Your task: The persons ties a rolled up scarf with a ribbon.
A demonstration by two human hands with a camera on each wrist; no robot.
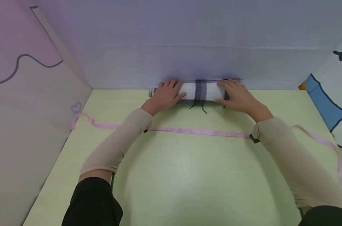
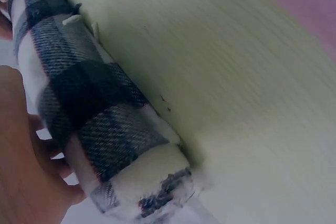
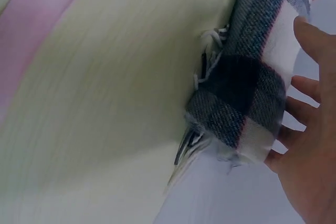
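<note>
I see a pale yellow-green table [image 1: 171,175] boxed in by soft walls: a lilac-white panel [image 1: 171,44] straight ahead, a pink and beige panel [image 1: 26,94] with a dark wavy line and a small heart outline on my left, and a white panel [image 1: 332,94] with blue shapes on my right. A pink ribbon [image 1: 199,131] lies across the table from side to side, passing under both forearms, its ends trailing towards the side panels.

The rolled scarf [image 1: 199,90], white with dark grey checks and loose fringe threads, lies at the far edge of the table, right against the front panel. My left hand [image 1: 165,94] rests over its left end, fingers bent over the top of the roll. My right hand [image 1: 238,95] covers the right end the same way, fingers draped over it, thumb on the near side.

From the left wrist the scarf [image 2: 100,108] lies on the table with my palm behind it; from the right wrist my fingers [image 3: 310,145] cup the roll's far side.
</note>
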